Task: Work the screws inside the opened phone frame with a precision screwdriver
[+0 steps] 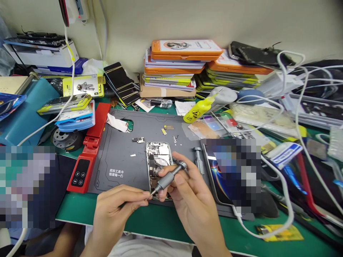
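My right hand is closed around a grey precision screwdriver, its shaft slanting down to the left. At the screwdriver's tip, the thumb and fingers of my left hand pinch the thin bit end. Behind my hands an opened phone lies on the grey work mat, its inner parts exposed and its lower right partly hidden by my right hand. A small metal phone part and tiny screws lie on the mat nearby. A second grey screwdriver rests to the right of the phone.
A red device edges the mat's left side. On the right lies a tablet with a white cable. A yellow bottle leans at the back, before stacked orange boxes. Part of another person's arm shows lower left.
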